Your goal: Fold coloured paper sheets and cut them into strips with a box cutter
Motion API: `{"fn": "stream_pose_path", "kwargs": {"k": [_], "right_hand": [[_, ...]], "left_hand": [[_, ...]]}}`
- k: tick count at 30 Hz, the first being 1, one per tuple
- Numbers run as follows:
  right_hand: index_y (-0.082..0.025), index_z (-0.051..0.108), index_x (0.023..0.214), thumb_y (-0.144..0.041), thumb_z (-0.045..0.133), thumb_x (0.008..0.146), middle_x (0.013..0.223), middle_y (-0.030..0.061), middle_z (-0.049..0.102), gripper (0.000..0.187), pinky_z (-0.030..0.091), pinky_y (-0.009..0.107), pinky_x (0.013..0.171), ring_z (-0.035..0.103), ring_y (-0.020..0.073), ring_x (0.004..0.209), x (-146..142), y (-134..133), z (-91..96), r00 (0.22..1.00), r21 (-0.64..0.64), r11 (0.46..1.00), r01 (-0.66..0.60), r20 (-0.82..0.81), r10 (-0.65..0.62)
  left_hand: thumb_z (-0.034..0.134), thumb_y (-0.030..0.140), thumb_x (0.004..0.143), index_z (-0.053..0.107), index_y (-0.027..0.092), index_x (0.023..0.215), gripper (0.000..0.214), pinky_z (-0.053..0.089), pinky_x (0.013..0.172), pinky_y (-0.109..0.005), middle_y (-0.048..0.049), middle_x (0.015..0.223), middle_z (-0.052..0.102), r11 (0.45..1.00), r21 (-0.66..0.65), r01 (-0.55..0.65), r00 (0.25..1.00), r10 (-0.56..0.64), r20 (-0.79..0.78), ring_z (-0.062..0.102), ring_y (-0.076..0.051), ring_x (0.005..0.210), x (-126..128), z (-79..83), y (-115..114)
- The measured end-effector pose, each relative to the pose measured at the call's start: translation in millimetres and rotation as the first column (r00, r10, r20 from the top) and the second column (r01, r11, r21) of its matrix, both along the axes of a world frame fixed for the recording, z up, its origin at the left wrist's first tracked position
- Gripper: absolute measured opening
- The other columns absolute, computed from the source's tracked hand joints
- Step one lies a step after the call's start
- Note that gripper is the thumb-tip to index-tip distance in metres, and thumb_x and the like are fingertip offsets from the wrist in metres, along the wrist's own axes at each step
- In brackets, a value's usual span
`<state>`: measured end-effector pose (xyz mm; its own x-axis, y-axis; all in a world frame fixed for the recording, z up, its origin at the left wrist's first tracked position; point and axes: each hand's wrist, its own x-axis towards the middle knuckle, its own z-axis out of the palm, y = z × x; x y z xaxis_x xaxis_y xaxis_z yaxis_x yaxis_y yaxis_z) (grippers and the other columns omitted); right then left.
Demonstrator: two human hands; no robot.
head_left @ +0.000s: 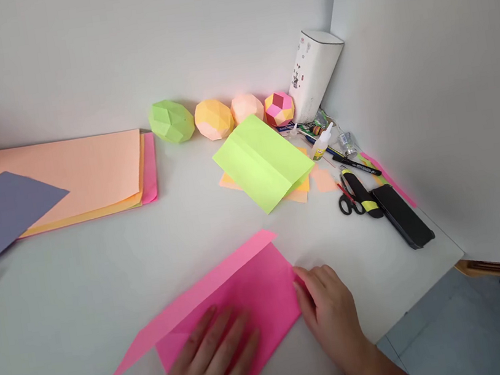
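A folded sheet of pink paper [270, 284] lies slantwise on the white table, with a lighter pink flap standing up along its far edge. My left hand [213, 357] rests flat on the paper with its fingers spread, slightly blurred. At the paper's right end, my right hand [329, 303] pinches the edge between thumb and curled fingers. Beyond the paper sits a creased lime green sheet [263, 164], on top of smaller orange and peach pieces.
Faceted paper balls, including a green one [171, 121], line the wall beside a white cylinder [315, 73]. To the right lie scissors [349, 203], a cutter [362, 192], a glue bottle [322, 142] and a black case [403, 215]. Large peach sheets [90, 173] and a grey-blue piece [11, 211] lie left.
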<state>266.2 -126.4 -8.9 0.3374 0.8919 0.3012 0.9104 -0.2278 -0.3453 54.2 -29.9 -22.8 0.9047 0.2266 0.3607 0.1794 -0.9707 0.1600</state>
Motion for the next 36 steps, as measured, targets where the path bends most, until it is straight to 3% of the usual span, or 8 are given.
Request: {"fn": "stream_pose_path", "kwargs": {"k": [2,5,10,17,23,29,36], "right_hand": [[-0.010,0.062,0.107,-0.016,0.044,0.094,0.067,0.0034,0.055,0.024,0.038,0.029,0.055,0.046,0.0168,0.065,0,0,0.3,1.000,-0.001,1.000,-0.007,-0.009,0.007],[-0.009,0.063,0.108,-0.015,0.045,0.093,0.066,0.0033,0.054,0.024,0.037,0.028,0.053,0.045,0.0163,0.064,0,1,0.6,1.000,-0.009,1.000,-0.008,-0.013,0.007],[-0.009,0.063,0.112,-0.014,0.044,0.094,0.063,0.0021,0.050,0.027,0.034,0.027,0.050,0.043,0.0154,0.061,0,2,1.3,0.999,-0.033,0.999,-0.008,0.037,0.009],[-0.014,0.063,0.115,-0.016,0.040,0.095,0.061,0.0013,0.047,0.030,0.032,0.026,0.046,0.043,0.0147,0.058,0,4,3.2,0.998,-0.099,0.995,-0.005,0.067,0.012],[-0.012,0.063,0.114,-0.017,0.040,0.095,0.062,0.0024,0.049,0.030,0.035,0.027,0.049,0.045,0.0159,0.060,0,5,2.6,0.997,-0.112,0.994,0.011,0.082,-0.002],[-0.012,0.063,0.113,-0.013,0.039,0.094,0.061,0.0018,0.048,0.031,0.033,0.026,0.048,0.043,0.0154,0.059,0,6,3.1,0.996,-0.103,0.995,0.001,0.093,0.008],[-0.013,0.064,0.112,-0.011,0.038,0.093,0.060,0.0012,0.047,0.032,0.033,0.027,0.047,0.042,0.0154,0.058,0,7,2.5,0.993,-0.100,0.995,0.009,0.116,0.003]], "left_hand": [[0.041,0.025,0.088,0.055,0.024,0.125,0.040,0.023,0.107,-0.045,-0.0021,0.134,0.052,0.993,0.032,0.116,0.991,-0.114,-0.070,0.041,-0.030,0.125,1,-3.9,5],[0.038,0.023,0.087,0.048,0.021,0.133,0.047,0.021,0.109,-0.043,-0.0032,0.142,0.044,0.985,0.069,0.156,0.983,-0.147,-0.113,0.037,-0.028,0.130,0,-9.9,10],[0.043,0.037,0.090,0.049,0.021,0.133,0.047,0.014,0.114,-0.040,-0.0022,0.143,0.043,0.989,0.078,0.127,0.984,-0.116,-0.132,0.031,-0.026,0.135,1,-8.6,15],[0.047,0.044,0.087,0.051,0.019,0.132,0.051,0.010,0.116,-0.038,-0.0013,0.144,0.043,0.998,0.034,0.056,0.987,-0.051,-0.150,0.027,-0.026,0.137,0,-5.2,12],[0.048,0.039,0.086,0.053,0.018,0.130,0.048,0.015,0.114,-0.036,-0.0021,0.141,0.047,0.995,0.060,0.083,0.986,-0.073,-0.150,0.028,-0.025,0.137,1,-0.5,16],[0.046,0.036,0.086,0.052,0.017,0.131,0.048,0.008,0.115,-0.040,-0.0032,0.143,0.044,0.991,0.091,0.096,0.986,-0.082,-0.148,0.024,-0.026,0.138,2,0.9,16],[0.046,0.038,0.087,0.053,0.017,0.129,0.048,0.012,0.115,-0.037,-0.0041,0.141,0.046,0.992,0.094,0.084,0.988,-0.071,-0.136,0.029,-0.026,0.136,2,0.9,16]]}}
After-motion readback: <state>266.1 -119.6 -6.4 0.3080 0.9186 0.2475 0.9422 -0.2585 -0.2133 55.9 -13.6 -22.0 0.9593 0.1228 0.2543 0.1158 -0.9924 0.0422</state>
